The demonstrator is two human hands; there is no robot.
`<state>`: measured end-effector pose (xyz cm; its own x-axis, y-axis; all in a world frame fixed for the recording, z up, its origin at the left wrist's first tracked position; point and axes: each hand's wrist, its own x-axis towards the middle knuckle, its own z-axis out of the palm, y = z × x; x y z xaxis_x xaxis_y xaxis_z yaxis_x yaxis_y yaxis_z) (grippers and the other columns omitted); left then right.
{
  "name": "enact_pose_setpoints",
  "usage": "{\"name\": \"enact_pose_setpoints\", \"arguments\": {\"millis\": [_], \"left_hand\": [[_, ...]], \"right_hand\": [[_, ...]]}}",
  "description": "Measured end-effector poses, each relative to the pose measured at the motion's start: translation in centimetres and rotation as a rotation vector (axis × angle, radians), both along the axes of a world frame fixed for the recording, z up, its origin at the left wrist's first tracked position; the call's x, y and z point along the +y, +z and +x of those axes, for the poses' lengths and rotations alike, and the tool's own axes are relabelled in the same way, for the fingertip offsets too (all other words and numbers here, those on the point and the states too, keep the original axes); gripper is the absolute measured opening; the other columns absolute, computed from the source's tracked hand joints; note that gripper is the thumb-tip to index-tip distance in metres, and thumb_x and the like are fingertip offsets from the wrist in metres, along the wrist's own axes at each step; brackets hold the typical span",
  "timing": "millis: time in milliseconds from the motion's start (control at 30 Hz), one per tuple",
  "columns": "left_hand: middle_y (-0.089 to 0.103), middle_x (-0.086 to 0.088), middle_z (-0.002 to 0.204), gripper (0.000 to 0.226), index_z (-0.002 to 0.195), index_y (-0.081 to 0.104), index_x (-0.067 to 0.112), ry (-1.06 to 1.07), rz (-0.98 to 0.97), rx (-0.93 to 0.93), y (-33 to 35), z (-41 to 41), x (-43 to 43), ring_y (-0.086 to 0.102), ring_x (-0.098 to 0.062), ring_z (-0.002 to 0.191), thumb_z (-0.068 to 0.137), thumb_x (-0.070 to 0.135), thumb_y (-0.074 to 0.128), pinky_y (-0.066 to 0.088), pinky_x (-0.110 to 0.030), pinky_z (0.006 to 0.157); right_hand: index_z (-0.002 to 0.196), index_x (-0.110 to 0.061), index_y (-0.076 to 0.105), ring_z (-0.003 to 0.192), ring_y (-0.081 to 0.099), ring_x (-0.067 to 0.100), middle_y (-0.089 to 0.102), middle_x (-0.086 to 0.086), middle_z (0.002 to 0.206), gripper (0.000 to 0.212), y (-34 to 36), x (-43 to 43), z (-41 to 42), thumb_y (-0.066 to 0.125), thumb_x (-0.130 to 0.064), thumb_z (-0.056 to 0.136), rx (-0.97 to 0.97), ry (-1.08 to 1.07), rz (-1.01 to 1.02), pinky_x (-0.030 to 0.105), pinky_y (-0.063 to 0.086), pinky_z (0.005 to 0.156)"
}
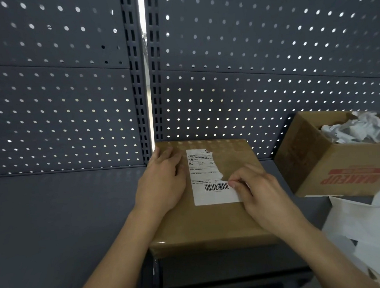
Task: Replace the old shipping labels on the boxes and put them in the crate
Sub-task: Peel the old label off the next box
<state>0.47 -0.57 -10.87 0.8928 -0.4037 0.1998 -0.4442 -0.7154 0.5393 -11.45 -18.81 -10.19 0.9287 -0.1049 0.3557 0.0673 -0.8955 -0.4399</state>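
Note:
A brown cardboard box (211, 222) lies flat on the grey shelf in front of me. On its top sits a white shipping label (203, 183) with a barcode, its upper right part torn away. My left hand (162, 183) rests flat on the box's left side, fingers straight, holding it down. My right hand (254, 191) pinches the torn right edge of the label beside the barcode with curled fingers.
An open cardboard box (333, 173) with red lettering stands at the right, filled with crumpled white paper (357, 129). Loose white sheets (367, 228) lie at the lower right. Grey perforated panels (71, 106) close off the back of the shelf (55, 218).

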Motion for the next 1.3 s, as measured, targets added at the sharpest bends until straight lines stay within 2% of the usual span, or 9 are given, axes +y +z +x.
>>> {"name": "enact_pose_setpoints", "arguments": {"millis": [367,600,800,933,1033,1100,1167,1233,1300], "left_hand": [[0.031,0.013,0.154,0.04,0.138,0.049,0.03,-0.01,-0.019,-0.004,0.0,-0.1,0.1,0.007,-0.008,0.147,0.1,0.026,0.037,0.041,-0.043,0.098],[0.03,0.012,0.155,0.04,0.138,0.049,0.03,-0.004,-0.012,0.002,-0.2,0.0,0.1,0.005,-0.008,0.147,0.1,0.026,0.036,0.041,-0.045,0.099],[0.032,0.012,0.154,0.041,0.139,0.048,0.028,-0.001,-0.007,-0.009,-0.1,0.0,0.1,0.007,-0.008,0.146,0.1,0.023,0.036,0.041,-0.043,0.098],[0.03,0.011,0.155,0.043,0.141,0.045,0.03,0.0,-0.002,0.004,-0.3,0.1,0.1,0.005,-0.009,0.148,0.1,0.023,0.034,0.039,-0.046,0.102],[0.027,0.011,0.157,0.044,0.143,0.042,0.031,0.001,0.007,0.032,-0.4,0.2,0.2,0.001,-0.009,0.148,0.101,0.025,0.033,0.035,-0.048,0.106],[0.027,0.011,0.157,0.044,0.143,0.043,0.029,0.002,0.006,0.042,-0.3,0.1,0.2,0.001,-0.009,0.148,0.101,0.025,0.034,0.034,-0.047,0.107],[0.028,0.011,0.156,0.042,0.142,0.045,0.028,0.008,0.009,0.026,-0.1,-0.1,0.2,0.002,-0.009,0.148,0.101,0.024,0.034,0.037,-0.046,0.104],[0.03,0.012,0.155,0.041,0.14,0.047,0.028,0.007,0.008,0.02,0.0,-0.1,0.1,0.004,-0.008,0.147,0.101,0.024,0.034,0.039,-0.043,0.101],[0.031,0.012,0.154,0.042,0.141,0.046,0.029,0.002,0.01,0.028,0.0,0.0,0.2,0.004,-0.007,0.147,0.101,0.024,0.034,0.04,-0.042,0.101]], "right_hand": [[0.086,-0.022,0.055,0.083,0.052,0.002,0.05,-0.017,0.086,0.014,0.1,0.1,-0.8,0.056,-0.012,0.095,-0.057,0.073,0.008,0.01,0.038,0.07],[0.085,-0.026,0.046,0.081,0.048,0.003,0.045,-0.016,0.085,0.016,0.2,0.2,-1.1,0.049,-0.017,0.098,-0.068,0.125,0.003,0.012,0.036,0.068],[0.085,-0.027,0.044,0.083,0.048,0.0,0.045,-0.019,0.087,0.021,0.0,0.2,-1.0,0.049,-0.011,0.098,-0.061,0.11,-0.004,0.011,0.036,0.07],[0.087,-0.034,0.041,0.081,0.049,0.002,0.047,-0.02,0.09,0.018,-0.1,0.4,-1.0,0.042,-0.021,0.099,-0.118,0.1,0.007,0.014,0.038,0.068],[0.084,-0.035,0.041,0.076,0.053,0.006,0.054,-0.012,0.08,0.015,0.4,0.2,-1.0,0.034,-0.036,0.097,-0.211,0.014,0.153,0.019,0.04,0.064],[0.085,-0.033,0.043,0.071,0.056,0.01,0.057,-0.006,0.076,0.02,0.7,0.1,-1.0,0.031,-0.044,0.097,-0.223,-0.034,0.24,0.026,0.043,0.062],[0.083,-0.031,0.043,0.067,0.057,0.011,0.058,-0.002,0.07,0.028,0.9,0.3,-1.0,0.033,-0.054,0.095,-0.192,-0.071,0.271,0.029,0.045,0.061],[0.078,-0.027,0.044,0.059,0.056,0.012,0.057,0.001,0.061,0.037,1.3,0.6,-1.0,0.047,-0.063,0.09,-0.166,-0.113,0.322,0.029,0.045,0.058],[0.075,-0.024,0.044,0.049,0.054,0.012,0.057,0.006,0.056,0.034,1.8,0.7,-0.8,0.06,-0.052,0.088,-0.137,-0.129,0.401,0.034,0.046,0.054]]}}
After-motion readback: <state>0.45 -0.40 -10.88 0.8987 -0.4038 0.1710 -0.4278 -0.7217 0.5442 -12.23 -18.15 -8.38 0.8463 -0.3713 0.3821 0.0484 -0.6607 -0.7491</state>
